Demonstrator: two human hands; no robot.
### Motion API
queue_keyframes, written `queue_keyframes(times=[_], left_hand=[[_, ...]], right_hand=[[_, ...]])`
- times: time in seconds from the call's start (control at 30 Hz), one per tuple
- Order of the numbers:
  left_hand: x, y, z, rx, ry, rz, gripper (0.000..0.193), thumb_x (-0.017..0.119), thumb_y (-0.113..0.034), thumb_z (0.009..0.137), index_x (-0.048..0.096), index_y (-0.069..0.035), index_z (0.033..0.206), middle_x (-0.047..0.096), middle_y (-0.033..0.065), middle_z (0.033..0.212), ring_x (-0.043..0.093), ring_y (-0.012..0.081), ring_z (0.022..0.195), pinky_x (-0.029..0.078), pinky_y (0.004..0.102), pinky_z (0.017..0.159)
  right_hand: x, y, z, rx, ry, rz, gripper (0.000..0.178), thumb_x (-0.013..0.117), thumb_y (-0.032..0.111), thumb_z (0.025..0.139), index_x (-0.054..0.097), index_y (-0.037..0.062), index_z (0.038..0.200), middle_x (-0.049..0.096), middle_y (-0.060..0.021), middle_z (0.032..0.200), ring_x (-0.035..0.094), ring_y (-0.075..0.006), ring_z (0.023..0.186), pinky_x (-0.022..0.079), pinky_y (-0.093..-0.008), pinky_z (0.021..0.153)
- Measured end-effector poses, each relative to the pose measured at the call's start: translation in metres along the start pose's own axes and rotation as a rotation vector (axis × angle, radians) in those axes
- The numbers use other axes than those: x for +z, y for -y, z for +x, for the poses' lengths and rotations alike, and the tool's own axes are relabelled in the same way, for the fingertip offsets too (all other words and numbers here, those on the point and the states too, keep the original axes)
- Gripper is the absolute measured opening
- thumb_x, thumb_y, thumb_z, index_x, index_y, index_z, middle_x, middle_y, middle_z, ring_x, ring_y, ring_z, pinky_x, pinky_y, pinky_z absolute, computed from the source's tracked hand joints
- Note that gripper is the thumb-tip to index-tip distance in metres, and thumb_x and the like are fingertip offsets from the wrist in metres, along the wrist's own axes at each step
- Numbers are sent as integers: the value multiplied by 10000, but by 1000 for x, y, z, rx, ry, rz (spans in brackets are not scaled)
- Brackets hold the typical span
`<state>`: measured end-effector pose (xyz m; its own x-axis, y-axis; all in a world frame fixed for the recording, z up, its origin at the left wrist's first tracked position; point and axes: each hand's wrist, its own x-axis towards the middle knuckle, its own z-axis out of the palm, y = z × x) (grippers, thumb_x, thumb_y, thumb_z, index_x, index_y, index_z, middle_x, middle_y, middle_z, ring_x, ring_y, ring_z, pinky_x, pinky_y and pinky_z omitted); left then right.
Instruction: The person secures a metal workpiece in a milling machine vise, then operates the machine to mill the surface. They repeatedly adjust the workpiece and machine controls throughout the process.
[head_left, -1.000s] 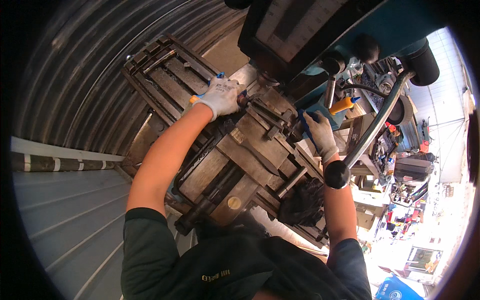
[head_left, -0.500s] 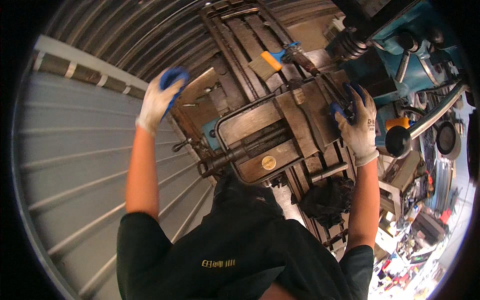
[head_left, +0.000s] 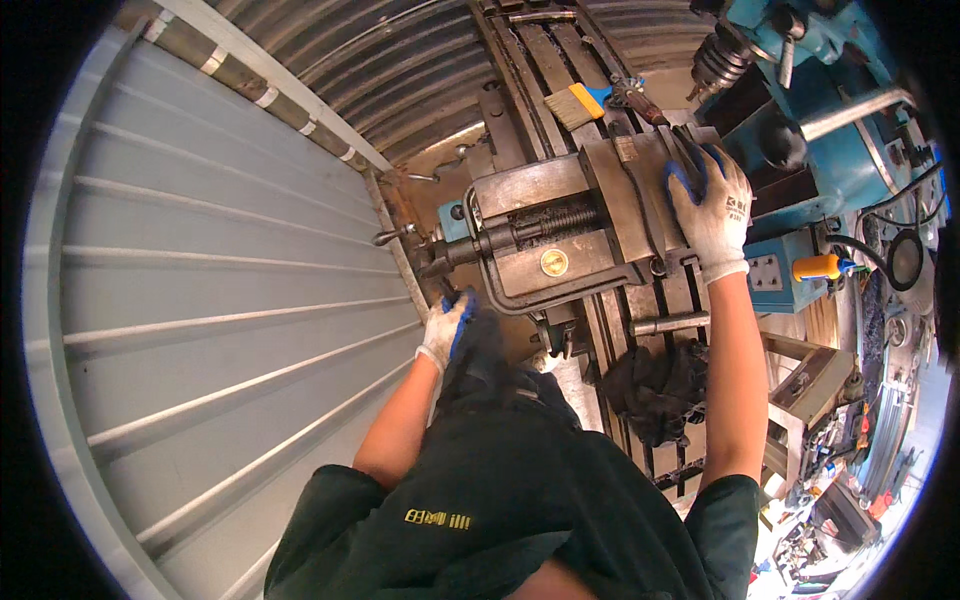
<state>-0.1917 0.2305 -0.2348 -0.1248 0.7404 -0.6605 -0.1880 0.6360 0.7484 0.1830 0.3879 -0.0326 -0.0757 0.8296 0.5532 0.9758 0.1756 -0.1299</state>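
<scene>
A large steel machine vise (head_left: 540, 185) with a thick exposed screw is mounted on the slotted machine table (head_left: 545, 75). My left hand (head_left: 447, 330), in a white glove with blue palm, is closed around the lower end of the dark vise handle (head_left: 447, 287), beside the screw's outer end. My right hand (head_left: 715, 215), gloved alike, lies on the right part of the vise by the jaws, fingers stretched and thumb apart. Whatever lies under its palm is hidden. A round yellow badge (head_left: 554, 263) sits on the vise body.
A yellow-and-blue brush (head_left: 580, 104) lies on the table beyond the vise. A dark cloth (head_left: 657, 392) and a metal bar (head_left: 670, 324) lie nearer me. At right stand the teal machine (head_left: 835, 150) and its black-knobbed lever (head_left: 785, 147). A corrugated panel (head_left: 230, 270) walls the left.
My left hand has come down from the upper left and closed on the vise handle, which has swung downward. The right hand stays on the vise. The view has shifted.
</scene>
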Motion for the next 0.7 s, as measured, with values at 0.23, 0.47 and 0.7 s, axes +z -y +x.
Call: queue_keyframes(times=[0.23,0.47,0.7], left_hand=[[-33,8,12,84,-260,180,294,668,-300,922,671,-13,987,615,-18,770,508,97,655,430,281,603],[-2,13,-13,-33,-314,8,297,702,-309,872,668,-21,808,602,25,659,515,140,532,412,341,494],[-27,3,-58,-230,69,42,229,606,-254,937,640,-64,814,554,22,625,497,152,464,352,328,427]], right_hand=[[3,-3,0,25,-8,15,520,731,396,772,652,37,1140,612,-185,1209,554,-373,1150,399,-470,1018],[3,-4,-2,29,-22,37,531,733,415,770,650,31,1127,609,-198,1203,559,-387,1125,406,-486,999],[-4,2,2,43,41,15,501,735,339,773,648,20,1149,608,-186,1231,560,-373,1154,408,-461,1023]])
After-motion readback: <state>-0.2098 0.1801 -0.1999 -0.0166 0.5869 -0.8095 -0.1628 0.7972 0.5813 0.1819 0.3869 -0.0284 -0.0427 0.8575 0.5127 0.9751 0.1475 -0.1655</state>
